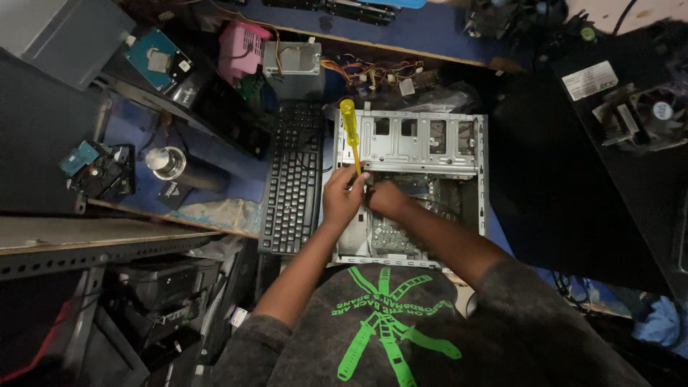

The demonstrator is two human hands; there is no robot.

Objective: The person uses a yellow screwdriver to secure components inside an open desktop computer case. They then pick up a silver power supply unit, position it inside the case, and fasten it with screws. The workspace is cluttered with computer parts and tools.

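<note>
An open grey computer case [430, 143] lies flat in front of me, its green circuit board [390, 236] showing inside. My left hand [342, 197] grips a screwdriver with a yellow handle [349, 125], the handle pointing away from me over the case's left edge. My right hand [387, 199] rests beside it inside the case, fingers closed near the screwdriver's tip. Whether it holds anything is hidden.
A black keyboard [292, 179] lies just left of the case. Further left are a metal cup [166, 161], hard drives [154, 57] and a pink box [244, 46]. A bundle of coloured wires [373, 72] sits behind the case; a cooling fan [648, 115] is at the far right.
</note>
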